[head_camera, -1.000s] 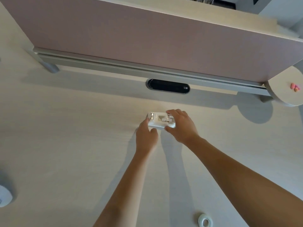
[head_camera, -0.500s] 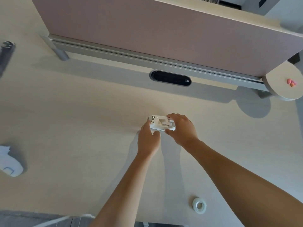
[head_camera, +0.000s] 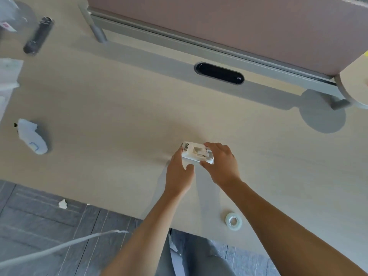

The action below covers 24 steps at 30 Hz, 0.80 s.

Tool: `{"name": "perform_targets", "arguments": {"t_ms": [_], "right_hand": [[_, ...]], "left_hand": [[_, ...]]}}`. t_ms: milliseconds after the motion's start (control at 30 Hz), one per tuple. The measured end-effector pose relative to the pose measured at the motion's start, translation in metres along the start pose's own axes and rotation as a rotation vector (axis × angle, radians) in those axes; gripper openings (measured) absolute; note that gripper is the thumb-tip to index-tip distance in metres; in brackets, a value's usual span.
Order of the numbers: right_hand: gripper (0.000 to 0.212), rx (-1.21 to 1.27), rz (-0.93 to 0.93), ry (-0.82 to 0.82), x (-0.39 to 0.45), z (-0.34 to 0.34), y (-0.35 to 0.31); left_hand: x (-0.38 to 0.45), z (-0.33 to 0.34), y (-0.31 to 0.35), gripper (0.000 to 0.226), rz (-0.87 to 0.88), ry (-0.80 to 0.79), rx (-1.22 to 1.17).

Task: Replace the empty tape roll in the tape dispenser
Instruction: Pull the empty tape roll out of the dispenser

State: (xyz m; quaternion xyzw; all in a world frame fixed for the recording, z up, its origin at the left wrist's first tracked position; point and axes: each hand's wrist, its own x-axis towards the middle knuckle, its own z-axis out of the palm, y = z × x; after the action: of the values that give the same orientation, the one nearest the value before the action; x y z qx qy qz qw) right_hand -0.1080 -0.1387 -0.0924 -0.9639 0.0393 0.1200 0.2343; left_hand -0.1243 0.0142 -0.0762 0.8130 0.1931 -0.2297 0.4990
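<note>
A small white tape dispenser lies on the pale wooden desk, its open cavity facing up. My left hand grips its left end with thumb and fingers. My right hand holds its right end, fingertips over the cavity and thumb on the near side. A clear tape roll lies flat on the desk near the front edge, below my right forearm, apart from both hands.
A black oval cable port sits at the back of the desk below a pink partition. At the left lie a white handheld device, a dark cylinder and white packaging. A round side shelf juts in at right.
The view has shifted down and left, so the desk's front edge, the floor and the left-side objects now show. Both hands stay on the dispenser in the same grip.
</note>
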Motion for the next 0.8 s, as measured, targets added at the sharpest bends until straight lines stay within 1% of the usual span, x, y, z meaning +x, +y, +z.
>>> {"name": "perform_targets", "arguments": {"t_ms": [133,300,400,500,633,700,800], "right_hand": [[0.056,0.001,-0.019,-0.009,-0.02,0.007,0.0],[0.057,0.045,0.0,-0.024,-0.043,0.017,0.001],[0.06,0.085,-0.023,0.021,-0.057,0.027,0.001],[0.061,0.105,-0.04,0.066,-0.064,0.035,0.004],[0.066,0.15,-0.018,0.104,-0.067,0.041,0.006],[0.063,0.158,-0.005,0.133,-0.068,0.044,0.009],[0.058,0.146,-0.02,0.166,-0.069,0.047,0.011]], "left_hand": [[-0.019,0.004,-0.015,0.069,0.027,0.019,-0.012],[-0.035,0.005,-0.041,0.06,0.058,0.065,0.006],[-0.04,0.005,-0.059,0.059,0.143,0.088,0.044],[-0.039,0.007,-0.076,0.062,0.229,0.094,0.071],[-0.036,0.011,-0.09,0.067,0.344,0.131,0.094],[-0.033,0.013,-0.094,0.074,0.441,0.16,0.113],[-0.028,0.016,-0.101,0.08,0.583,0.195,0.215]]}}
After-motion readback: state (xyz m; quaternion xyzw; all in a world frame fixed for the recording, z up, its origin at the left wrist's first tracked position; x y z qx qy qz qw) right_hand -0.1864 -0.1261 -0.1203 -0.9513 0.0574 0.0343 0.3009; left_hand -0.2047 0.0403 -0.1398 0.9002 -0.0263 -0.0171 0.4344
